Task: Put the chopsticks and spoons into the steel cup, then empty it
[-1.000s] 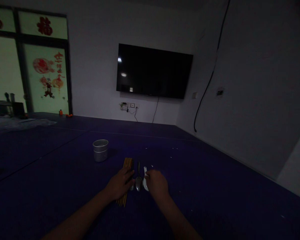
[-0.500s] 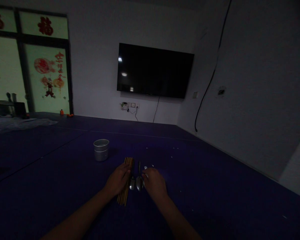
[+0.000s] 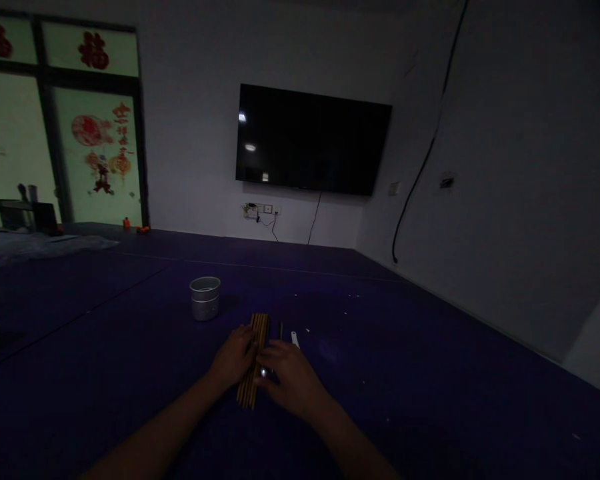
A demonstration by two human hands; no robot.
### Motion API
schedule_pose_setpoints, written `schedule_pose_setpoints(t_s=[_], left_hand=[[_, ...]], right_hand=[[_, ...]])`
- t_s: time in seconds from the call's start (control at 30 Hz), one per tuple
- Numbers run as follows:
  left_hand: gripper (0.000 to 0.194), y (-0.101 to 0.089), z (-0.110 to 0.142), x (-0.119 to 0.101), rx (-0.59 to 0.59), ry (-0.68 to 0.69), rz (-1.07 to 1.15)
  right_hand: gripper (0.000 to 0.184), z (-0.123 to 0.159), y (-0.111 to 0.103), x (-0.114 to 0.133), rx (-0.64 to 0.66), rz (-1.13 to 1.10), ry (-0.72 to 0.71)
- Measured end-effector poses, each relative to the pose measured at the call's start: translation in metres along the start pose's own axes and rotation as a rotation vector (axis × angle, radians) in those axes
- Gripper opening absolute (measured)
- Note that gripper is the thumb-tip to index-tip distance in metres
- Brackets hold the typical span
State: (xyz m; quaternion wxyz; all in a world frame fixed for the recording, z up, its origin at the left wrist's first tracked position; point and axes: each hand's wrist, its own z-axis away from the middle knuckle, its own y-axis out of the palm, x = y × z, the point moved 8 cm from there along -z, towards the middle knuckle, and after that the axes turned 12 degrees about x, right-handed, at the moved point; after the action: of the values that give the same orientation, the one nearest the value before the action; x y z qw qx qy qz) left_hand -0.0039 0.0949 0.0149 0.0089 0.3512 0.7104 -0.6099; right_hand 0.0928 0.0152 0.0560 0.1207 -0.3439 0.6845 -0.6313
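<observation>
A flat bundle of several wooden chopsticks [image 3: 247, 390] lies lengthwise on the dark blue tabletop. My left hand [image 3: 234, 357] grips it from the left side, fingers curled over the sticks. From the right, my right hand [image 3: 293, 380] reaches across with thumb and fingers apart, its fingertips close to the chopsticks' right edge. Under that hand a shiny metal spoon bowl [image 3: 264, 372] peeks out, and a dark handle [image 3: 281, 330] rises behind its fingers. A white handle [image 3: 295, 339] sticks out beyond the knuckles; its other end is hidden.
A round metal cup [image 3: 205, 300] stands upright to the left, beyond my left hand. Clear plastic sheeting [image 3: 40, 247] and a dark holder [image 3: 27, 215] are at the far left. Small white scraps dot the right side. A television [image 3: 313, 140] hangs on the far wall.
My right hand has moved left from beside the spoons to over them, near the chopsticks, and its fingers have spread. My left hand stays at the chopsticks. The white handle shows more.
</observation>
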Motion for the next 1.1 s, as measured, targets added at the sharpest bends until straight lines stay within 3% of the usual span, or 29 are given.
schedule_pose_setpoints(t_s=[0.17, 0.47, 0.67, 1.1], left_hand=[[0.038, 0.002, -0.001, 0.001, 0.014, 0.004, -0.02], [0.04, 0.003, -0.001, 0.001, 0.022, -0.018, -0.018], [0.044, 0.007, -0.001, 0.002, 0.062, -0.032, -0.018], [0.042, 0.009, -0.001, 0.004, 0.024, -0.001, -0.019]], right_hand=[[0.032, 0.0, 0.004, 0.009, 0.039, -0.033, -0.09], [0.02, -0.001, 0.008, 0.012, 0.106, -0.05, -0.142], [0.021, -0.001, 0.009, 0.014, 0.111, -0.041, -0.145], [0.023, -0.001, 0.009, 0.012, 0.111, -0.07, -0.12]])
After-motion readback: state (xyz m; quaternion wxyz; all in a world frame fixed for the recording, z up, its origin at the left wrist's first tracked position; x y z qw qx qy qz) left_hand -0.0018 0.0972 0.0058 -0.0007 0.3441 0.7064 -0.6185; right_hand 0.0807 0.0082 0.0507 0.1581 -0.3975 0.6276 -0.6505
